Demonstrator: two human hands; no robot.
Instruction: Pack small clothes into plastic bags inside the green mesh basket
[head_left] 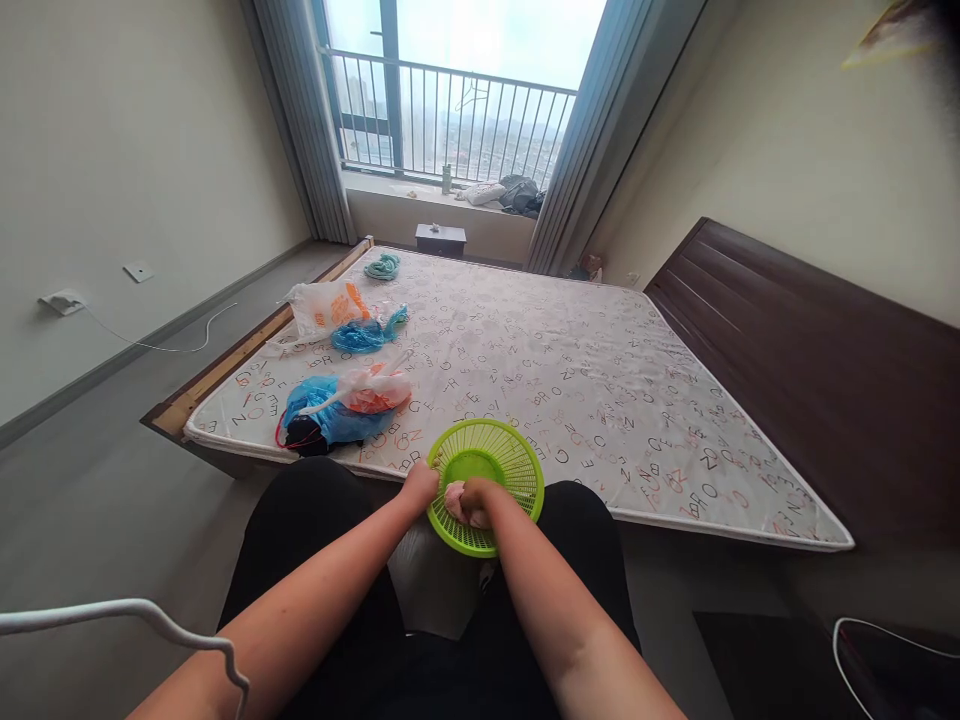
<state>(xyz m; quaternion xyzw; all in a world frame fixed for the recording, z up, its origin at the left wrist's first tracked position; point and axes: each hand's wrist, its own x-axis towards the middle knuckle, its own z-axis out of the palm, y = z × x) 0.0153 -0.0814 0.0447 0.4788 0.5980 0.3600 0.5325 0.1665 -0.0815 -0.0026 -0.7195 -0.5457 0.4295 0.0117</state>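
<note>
A lime-green plastic basket (486,432) with slotted sides tilts between my knees at the mattress edge. My left hand (421,484) is closed on its left rim. Inside the basket, my right hand (478,494) presses a crumpled pale pink cloth (454,500) against the slotted wall, fingers curled on it. Part of the cloth is hidden beneath that hand.
The mattress (555,400) fills the bed in front of me. Blue and clear plastic bags (345,400) lie on its left side, with more bags (330,310) and a teal bundle (382,266) beyond. A dark headboard (795,350) stands right. A white cable (135,610) crosses the lower left.
</note>
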